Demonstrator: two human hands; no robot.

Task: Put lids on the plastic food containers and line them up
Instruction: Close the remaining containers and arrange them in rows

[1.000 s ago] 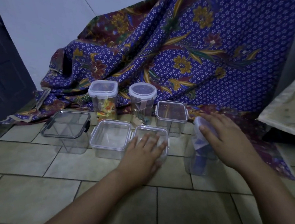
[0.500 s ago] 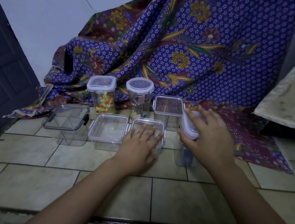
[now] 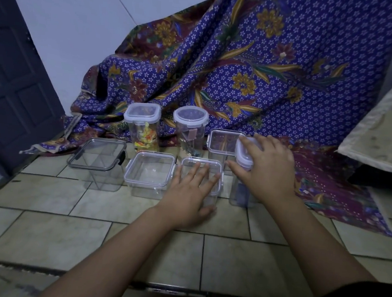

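Seven clear plastic food containers stand on the tiled floor [image 3: 64, 231] in two rough rows before a draped batik cloth [image 3: 268, 71]. The back row holds a tall square container [image 3: 142, 124] with yellow contents, a round container [image 3: 190, 124] at its 3 o'clock, and a lidded square box [image 3: 223, 141] further toward 3 o'clock. In front stand a dark-rimmed container [image 3: 97, 156], a white-rimmed container [image 3: 150, 170] and a third low container [image 3: 203, 165], edges nearly touching.

The left hand [image 3: 191, 195] lies flat on that third container, fingers straight and spread over the lid, thumb down its near wall. This looks meant to press the lid home and to anchor the row while the neighbour is worked on.

At its 3 o'clock stands a narrow tall container [image 3: 240, 195]. The right hand [image 3: 269, 169] grasps its white lid [image 3: 243, 152] from above, thumb along the near edge and fingers draped over the far side. The lid sits tilted, apparently not yet seated; it likely needs levelling, then a firm push down. Whether its clips are latched cannot be told. All other lids look in place, so the task seems near its end.
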